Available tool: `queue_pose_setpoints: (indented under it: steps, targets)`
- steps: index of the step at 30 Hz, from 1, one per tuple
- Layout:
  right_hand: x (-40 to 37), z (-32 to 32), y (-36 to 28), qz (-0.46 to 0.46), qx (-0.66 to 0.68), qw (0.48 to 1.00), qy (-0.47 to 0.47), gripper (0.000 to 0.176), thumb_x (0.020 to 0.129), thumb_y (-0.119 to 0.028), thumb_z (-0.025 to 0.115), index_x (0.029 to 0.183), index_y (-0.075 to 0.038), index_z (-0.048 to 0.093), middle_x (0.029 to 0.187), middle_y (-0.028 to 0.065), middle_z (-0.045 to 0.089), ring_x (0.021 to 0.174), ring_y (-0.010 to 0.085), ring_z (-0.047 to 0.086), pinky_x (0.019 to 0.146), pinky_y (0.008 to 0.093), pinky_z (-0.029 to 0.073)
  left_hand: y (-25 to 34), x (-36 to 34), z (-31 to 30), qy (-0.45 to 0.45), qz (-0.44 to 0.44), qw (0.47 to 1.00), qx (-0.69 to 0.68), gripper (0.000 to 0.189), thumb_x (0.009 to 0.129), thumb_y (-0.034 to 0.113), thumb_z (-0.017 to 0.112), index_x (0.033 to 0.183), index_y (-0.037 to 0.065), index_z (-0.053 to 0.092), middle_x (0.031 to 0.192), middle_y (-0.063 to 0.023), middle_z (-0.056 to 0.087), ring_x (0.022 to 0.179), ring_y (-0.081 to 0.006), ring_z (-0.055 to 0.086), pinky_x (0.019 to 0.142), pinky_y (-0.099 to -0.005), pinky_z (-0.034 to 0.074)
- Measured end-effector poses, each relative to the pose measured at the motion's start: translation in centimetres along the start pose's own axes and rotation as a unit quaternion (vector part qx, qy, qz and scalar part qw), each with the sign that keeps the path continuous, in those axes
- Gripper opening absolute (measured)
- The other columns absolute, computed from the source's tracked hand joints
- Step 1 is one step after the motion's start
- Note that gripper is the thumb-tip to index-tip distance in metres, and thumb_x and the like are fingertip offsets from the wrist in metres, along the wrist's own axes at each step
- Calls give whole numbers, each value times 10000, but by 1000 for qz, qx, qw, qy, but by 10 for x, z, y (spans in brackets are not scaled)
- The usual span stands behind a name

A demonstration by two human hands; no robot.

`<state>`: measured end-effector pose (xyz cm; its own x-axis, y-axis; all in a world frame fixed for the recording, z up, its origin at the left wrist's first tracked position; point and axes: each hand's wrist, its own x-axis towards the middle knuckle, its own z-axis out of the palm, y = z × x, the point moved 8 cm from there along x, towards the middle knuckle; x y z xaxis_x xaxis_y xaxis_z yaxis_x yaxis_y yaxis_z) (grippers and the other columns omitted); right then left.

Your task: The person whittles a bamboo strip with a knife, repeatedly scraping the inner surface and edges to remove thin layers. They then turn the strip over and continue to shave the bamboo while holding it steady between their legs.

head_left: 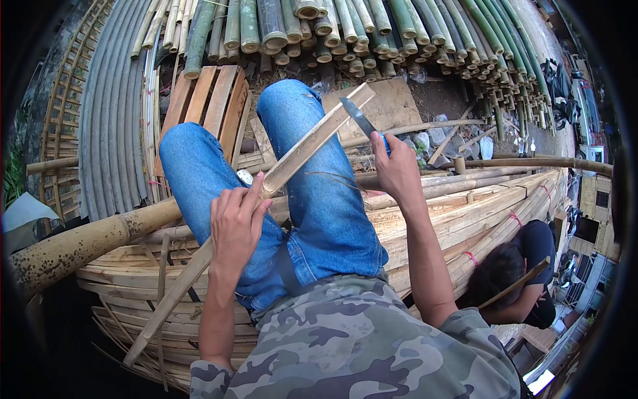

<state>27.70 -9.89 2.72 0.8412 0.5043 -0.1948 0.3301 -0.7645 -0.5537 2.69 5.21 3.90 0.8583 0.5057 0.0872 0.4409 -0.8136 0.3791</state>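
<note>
A long split bamboo strip (306,147) lies slantwise across my jeans, its upper end beyond my knee and its lower end down at the left. My left hand (234,223) is closed round the strip near its middle. In my right hand (397,167) is a knife (357,117) with a blue handle, mostly hidden by the fingers. The blade points up and left, close to the strip's upper end. Thin shavings (335,178) rest on my thigh.
Stacked bamboo poles (319,26) fill the far side. A wooden crate (211,100) stands beyond my knees, beside corrugated sheets (113,133). Bundled bamboo strips (458,223) lie beneath me. A thick pole (86,243) is at left. Another person (508,269) bends forward at right.
</note>
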Motion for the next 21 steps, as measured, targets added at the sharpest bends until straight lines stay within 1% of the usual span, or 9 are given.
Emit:
queue_pose_setpoints:
  steps: [2,4,5,6,7,9,11,13,21]
  targets:
    - [17,-4,3,-5,-2,999,37,474,1000,-392,508,834,39,618,726,291,616,740,488,605,658,531,436,3,2,-4,34,25,999,-2,448,939,235,641,1363,101,586,909,-66,618,781,-225,601,742,-370,449]
    - [40,-2,17,6,11,999,42,489,995,-408,513,839,41,629,711,280,614,717,471,610,650,522,439,-7,5,5,23,-40,993,-105,429,941,205,640,1345,72,589,922,-79,627,752,-264,648,688,-393,511]
    - [51,-3,23,16,21,999,45,504,990,-425,517,844,42,641,695,269,613,693,454,614,642,513,442,-6,6,5,25,-37,993,-105,429,941,205,640,1345,72,589,922,-79,627,752,-264,648,688,-393,511]
    - [59,-2,24,15,39,999,31,548,975,-475,527,844,40,664,640,234,598,640,412,610,625,491,443,-5,5,6,21,-41,995,-90,428,938,201,643,1342,68,590,935,-84,634,740,-275,662,646,-396,523]
    - [66,-2,25,14,38,999,34,548,975,-475,527,844,40,664,640,234,598,640,412,610,625,491,443,-5,5,8,16,-46,996,-75,427,936,197,645,1339,65,590,949,-89,641,727,-286,675,604,-398,535]
    - [78,3,26,15,37,999,27,593,961,-519,530,812,37,670,601,216,575,610,384,605,611,475,442,-4,6,8,6,-56,995,-87,426,940,195,644,1338,58,587,980,-108,653,750,-300,687,629,-404,538]
    - [89,6,23,5,33,999,26,604,959,-531,527,807,35,674,602,224,575,611,393,604,609,479,441,-6,8,11,-4,-70,993,-96,424,943,194,642,1338,51,584,1011,-127,666,773,-314,698,655,-411,541]
    - [96,12,19,-3,32,999,23,616,956,-543,523,802,33,677,604,231,576,611,403,604,607,482,441,-4,9,9,33,-40,995,-85,428,935,204,647,1337,67,593,918,-91,650,677,-272,671,582,-381,534]
    - [108,29,15,-36,36,998,31,644,965,-544,501,776,50,662,592,252,566,607,438,595,603,498,437,-4,13,12,16,-46,995,-86,424,937,200,639,1333,56,591,947,-99,661,699,-283,678,593,-382,543]
